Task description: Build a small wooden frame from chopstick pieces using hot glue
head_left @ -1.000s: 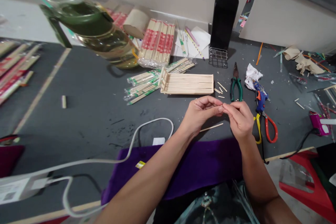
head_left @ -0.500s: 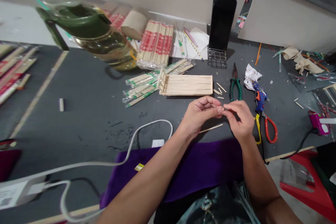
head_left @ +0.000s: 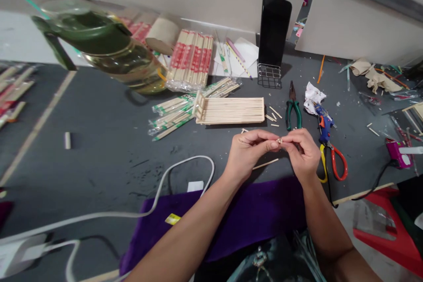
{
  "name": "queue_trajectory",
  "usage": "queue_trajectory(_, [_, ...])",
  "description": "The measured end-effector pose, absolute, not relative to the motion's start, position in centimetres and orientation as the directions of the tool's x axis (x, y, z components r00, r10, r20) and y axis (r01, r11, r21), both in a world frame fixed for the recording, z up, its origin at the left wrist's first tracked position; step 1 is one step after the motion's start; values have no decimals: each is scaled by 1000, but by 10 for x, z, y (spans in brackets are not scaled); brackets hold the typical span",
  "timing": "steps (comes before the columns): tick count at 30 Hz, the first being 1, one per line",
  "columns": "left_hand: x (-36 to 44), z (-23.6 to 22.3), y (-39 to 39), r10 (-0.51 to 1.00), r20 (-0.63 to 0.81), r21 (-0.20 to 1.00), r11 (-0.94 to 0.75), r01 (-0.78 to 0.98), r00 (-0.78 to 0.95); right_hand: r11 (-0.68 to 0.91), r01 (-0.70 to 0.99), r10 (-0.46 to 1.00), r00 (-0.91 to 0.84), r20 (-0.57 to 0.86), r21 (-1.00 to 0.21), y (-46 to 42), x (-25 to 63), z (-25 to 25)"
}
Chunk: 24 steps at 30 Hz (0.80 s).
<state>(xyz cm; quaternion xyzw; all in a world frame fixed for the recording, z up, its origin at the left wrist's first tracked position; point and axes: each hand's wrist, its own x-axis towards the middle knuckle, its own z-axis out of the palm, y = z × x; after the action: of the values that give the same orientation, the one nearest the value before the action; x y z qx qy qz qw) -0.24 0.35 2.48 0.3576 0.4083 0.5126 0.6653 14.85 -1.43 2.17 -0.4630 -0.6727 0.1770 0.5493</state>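
My left hand (head_left: pixel 250 150) and my right hand (head_left: pixel 302 152) meet fingertip to fingertip above the dark table (head_left: pixel 115 141). Both pinch a tiny pale wooden piece (head_left: pixel 280 141) between them. A thin wooden stick (head_left: pixel 265 164) lies on the table just below my left hand. Behind my hands sits a flat tray of glued sticks (head_left: pixel 231 110) with a short upright wall at its left end. A few cut stick bits (head_left: pixel 273 114) lie to its right.
Green-handled pliers (head_left: pixel 293 108), a blue glue gun (head_left: pixel 324 120) and red-and-yellow scissors (head_left: pixel 333 163) lie right of my hands. A phone (head_left: pixel 274 31) stands in a wire holder. Wrapped chopstick packs (head_left: pixel 190 57), a green-lidded jug (head_left: pixel 105 48), a white cable (head_left: pixel 158 189) and purple cloth (head_left: pixel 251 216) surround them.
My view has shifted slightly, so the table's things sit a little further left and lower. My hands stay together; the tiny piece between the fingertips now shows more plainly.
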Motion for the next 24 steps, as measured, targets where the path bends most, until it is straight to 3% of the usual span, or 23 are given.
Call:
queue_trajectory(17, [-1, 25, -1, 987, -137, 940, 157, -302, 87, 425, 388, 864, 95, 494, -818, -16, 149, 20])
queue_trajectory(24, [0, 26, 0, 977, -164, 898, 205, -389, 134, 371, 338, 891, 132, 434, -865, -13, 150, 16])
